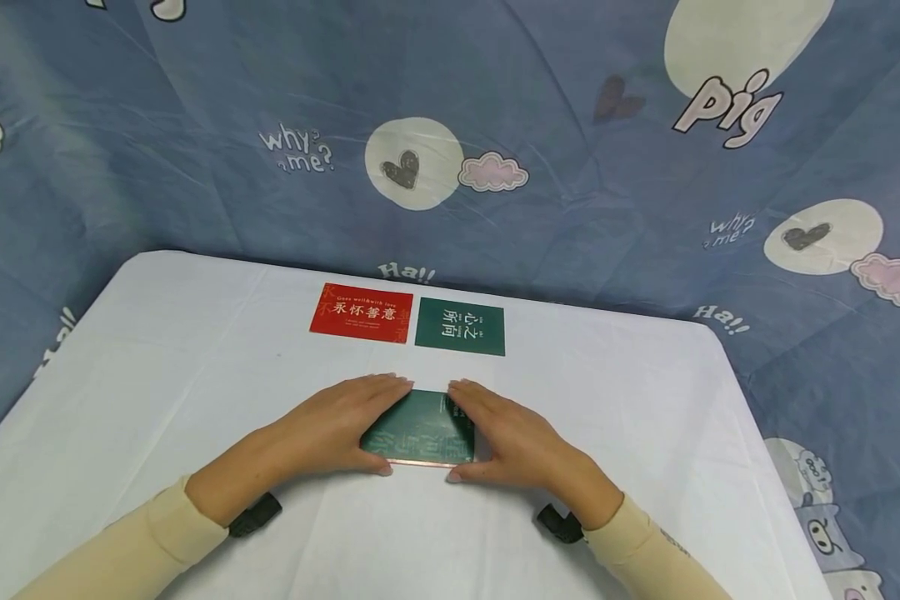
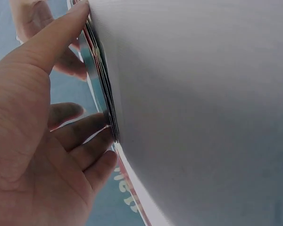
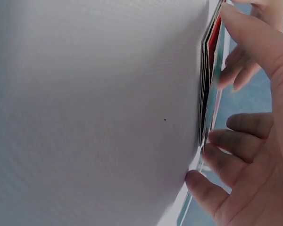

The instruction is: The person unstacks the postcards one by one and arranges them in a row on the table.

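A small stack of cards (image 1: 423, 429) with a green card on top lies on the white table in front of the person. My left hand (image 1: 337, 421) grips its left side, thumb at the near edge and fingertips toward the far corner. On the opposite side, my right hand (image 1: 517, 437) holds it the same way. Several thin layers show along the stack's edge (image 2: 100, 80) in the left wrist view. From the right wrist, the layered edge (image 3: 208, 70) fans slightly apart, with a red layer beneath the top one.
Beyond the hands, a red card (image 1: 362, 313) with white lettering lies flat beside a green card (image 1: 461, 327), a narrow gap between them. The white tabletop (image 1: 607, 375) ends at a blue patterned cloth (image 1: 540, 217) hanging behind it.
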A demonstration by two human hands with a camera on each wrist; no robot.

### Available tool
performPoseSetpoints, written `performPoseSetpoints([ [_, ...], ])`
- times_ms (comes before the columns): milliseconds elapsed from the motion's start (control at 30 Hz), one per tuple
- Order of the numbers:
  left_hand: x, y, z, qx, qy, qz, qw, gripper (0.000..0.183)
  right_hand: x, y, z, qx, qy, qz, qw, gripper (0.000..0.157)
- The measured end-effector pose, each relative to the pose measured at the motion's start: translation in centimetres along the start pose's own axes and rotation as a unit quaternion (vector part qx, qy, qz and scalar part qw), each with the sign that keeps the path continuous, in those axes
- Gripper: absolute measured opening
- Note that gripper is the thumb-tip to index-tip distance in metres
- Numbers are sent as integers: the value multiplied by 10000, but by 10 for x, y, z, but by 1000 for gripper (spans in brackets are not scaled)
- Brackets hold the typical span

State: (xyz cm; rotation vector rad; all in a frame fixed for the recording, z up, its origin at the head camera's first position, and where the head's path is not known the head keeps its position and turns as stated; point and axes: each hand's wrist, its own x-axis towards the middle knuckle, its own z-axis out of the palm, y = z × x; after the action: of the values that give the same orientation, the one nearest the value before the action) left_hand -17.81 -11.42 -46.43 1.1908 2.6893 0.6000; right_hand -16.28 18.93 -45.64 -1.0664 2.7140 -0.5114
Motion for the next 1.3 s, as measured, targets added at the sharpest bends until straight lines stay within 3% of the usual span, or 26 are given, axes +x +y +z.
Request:
performPoseSetpoints([
  [933, -1, -1, 0, 87, 203, 199, 9996, 91, 0, 3, 6, -194, 180, 13, 9996, 96],
  [1300, -1, 1, -1, -19, 122, 70, 9999, 92, -2, 3, 6, -92, 156, 74, 9998, 97],
])
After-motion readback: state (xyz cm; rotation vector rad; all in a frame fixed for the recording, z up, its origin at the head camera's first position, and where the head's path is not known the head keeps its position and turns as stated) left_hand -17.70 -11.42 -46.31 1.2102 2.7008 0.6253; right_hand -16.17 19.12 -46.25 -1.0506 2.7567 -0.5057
